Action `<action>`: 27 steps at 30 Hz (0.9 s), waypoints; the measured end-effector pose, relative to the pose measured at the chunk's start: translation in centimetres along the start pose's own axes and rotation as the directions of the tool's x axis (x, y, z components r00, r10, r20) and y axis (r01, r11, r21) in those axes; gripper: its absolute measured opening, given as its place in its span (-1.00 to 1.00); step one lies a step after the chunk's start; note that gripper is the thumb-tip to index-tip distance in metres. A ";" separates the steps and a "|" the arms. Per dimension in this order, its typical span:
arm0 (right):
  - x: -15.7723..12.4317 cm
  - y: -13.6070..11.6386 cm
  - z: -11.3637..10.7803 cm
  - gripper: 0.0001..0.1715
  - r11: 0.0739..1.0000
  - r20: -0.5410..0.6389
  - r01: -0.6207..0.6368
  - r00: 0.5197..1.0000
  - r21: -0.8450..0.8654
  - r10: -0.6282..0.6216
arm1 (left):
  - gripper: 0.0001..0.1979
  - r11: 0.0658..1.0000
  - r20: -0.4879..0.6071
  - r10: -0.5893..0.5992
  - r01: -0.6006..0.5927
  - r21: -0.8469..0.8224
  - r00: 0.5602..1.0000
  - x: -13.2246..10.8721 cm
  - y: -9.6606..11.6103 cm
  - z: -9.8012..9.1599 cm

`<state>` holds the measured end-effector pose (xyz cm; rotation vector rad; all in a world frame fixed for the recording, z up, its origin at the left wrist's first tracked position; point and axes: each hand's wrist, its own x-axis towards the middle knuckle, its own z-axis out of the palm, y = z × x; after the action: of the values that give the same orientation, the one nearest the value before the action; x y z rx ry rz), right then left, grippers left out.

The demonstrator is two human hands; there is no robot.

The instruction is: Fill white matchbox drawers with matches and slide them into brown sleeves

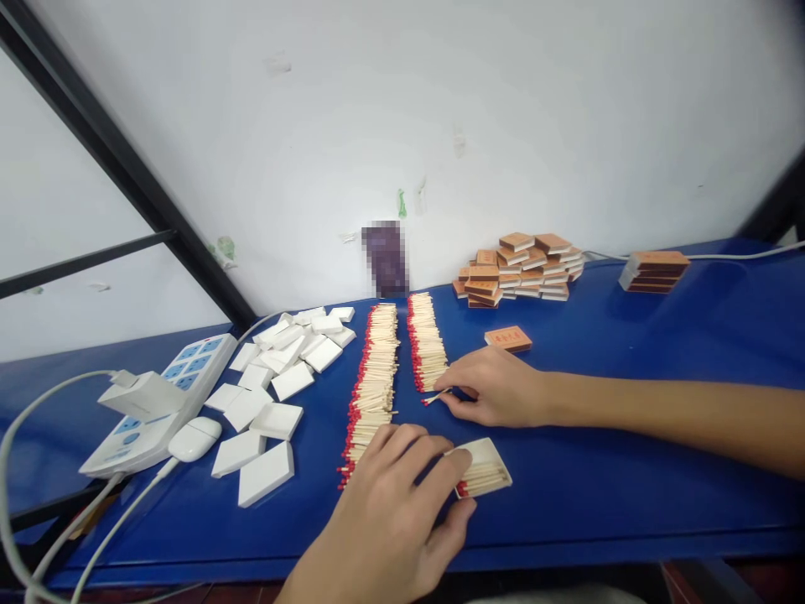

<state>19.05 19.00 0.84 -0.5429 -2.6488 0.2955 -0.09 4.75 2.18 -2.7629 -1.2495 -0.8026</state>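
our right hand (pixel 496 387) reaches in low, fingertips pinching one match (pixel 437 396) at the match row (pixel 426 340) | our left hand (pixel 390 503) palm-down, thumb and fingers gripping the part-filled match tray (pixel 485 470) | tray's on the blue counter (pixel 629 470), near edge

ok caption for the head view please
Left hand holds a matchbox tray while right hand pinches a match on blue table.

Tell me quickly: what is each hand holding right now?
Left hand: closed on a tray.
Right hand: pinching one match.
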 end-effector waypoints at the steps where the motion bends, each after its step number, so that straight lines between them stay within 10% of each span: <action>1: 0.0 0.0 0.0 -0.82 1.000 0.000 -0.001 1.000 0.002 0.001 | -0.80 1.000 0.000 0.004 -0.004 0.000 1.000 0.1 0.0 0.0; 27: 0.1 0.2 -0.3 -0.90 0.989 -0.055 0.037 0.998 0.141 -0.029 | -0.81 1.000 -0.001 0.028 -0.028 -0.008 1.000 0.1 0.2 0.2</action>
<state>19.15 19.26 1.08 -0.4541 -2.5583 0.4498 0.17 4.76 2.05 -2.7789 -1.2079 -0.8091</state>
